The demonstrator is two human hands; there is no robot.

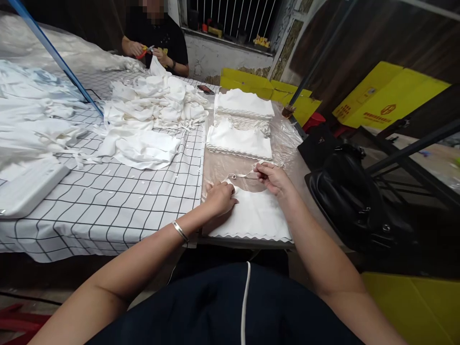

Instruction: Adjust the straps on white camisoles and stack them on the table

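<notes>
Barred window [233, 19], checked table [108, 201]

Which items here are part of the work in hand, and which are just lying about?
In hand: white garment, pressed flat by left hand; its strap, pinched by right hand; folded stacks; loose white pile.

Lying about: black bag, yellow cartons, phone.

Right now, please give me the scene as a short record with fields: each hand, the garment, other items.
left hand: pressing flat on the white garment
right hand: pinching the garment's thin strap
garment: flat on the clear plastic sheet, scalloped hem nearest the person
stacks: two folded white stacks behind it
pile: loose white pieces on the checked cloth
co-worker: hands with red scissors at the far end
</notes>
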